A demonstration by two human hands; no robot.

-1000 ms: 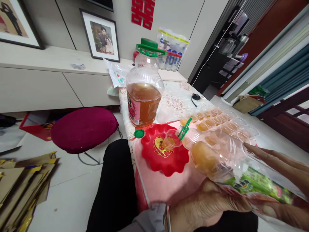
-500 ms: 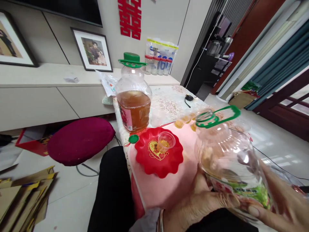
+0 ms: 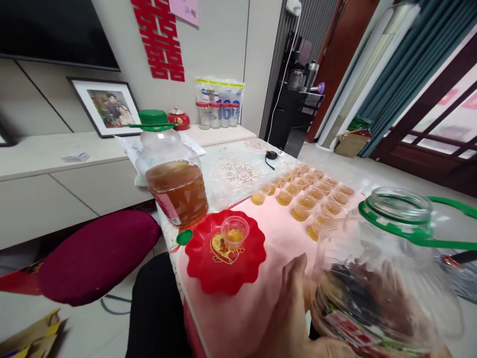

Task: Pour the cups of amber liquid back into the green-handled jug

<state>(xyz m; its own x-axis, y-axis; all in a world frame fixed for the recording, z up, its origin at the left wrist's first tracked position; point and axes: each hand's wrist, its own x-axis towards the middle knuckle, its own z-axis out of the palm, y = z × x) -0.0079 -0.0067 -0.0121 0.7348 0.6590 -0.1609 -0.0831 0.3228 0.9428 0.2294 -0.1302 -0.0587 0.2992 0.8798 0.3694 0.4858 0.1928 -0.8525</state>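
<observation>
A clear, uncapped plastic jug (image 3: pixel 376 278) with a green carrying handle (image 3: pixel 450 243) fills the lower right, close to the camera. My left hand (image 3: pixel 286 318) grips its left side low down, thumb raised and fingers wrapped toward the label. Of my right hand (image 3: pixel 442 351) only a sliver shows under the jug's right side; its fingers are hidden. On a red scalloped plate (image 3: pixel 203 271) stands a small clear cup (image 3: pixel 234 233) with a little yellow liquid. Beside the plate lies a green cap (image 3: pixel 184 237). Behind it is a second jug (image 3: pixel 179 194), green-capped and partly filled with amber liquid.
Rows of small cups (image 3: pixel 303 206) with yellow liquid stand on the pink cloth (image 3: pixel 268 238). A black coiled item (image 3: pixel 272 155) lies toward the table's far end. A maroon stool (image 3: pixel 100 253) is at left. Red-lidded jars (image 3: pixel 215 114) stand on the cabinet.
The view has turned right and up. The empty jug is nearer the camera and more upright, showing the rows of cups behind it. My right hand has mostly gone from sight.
</observation>
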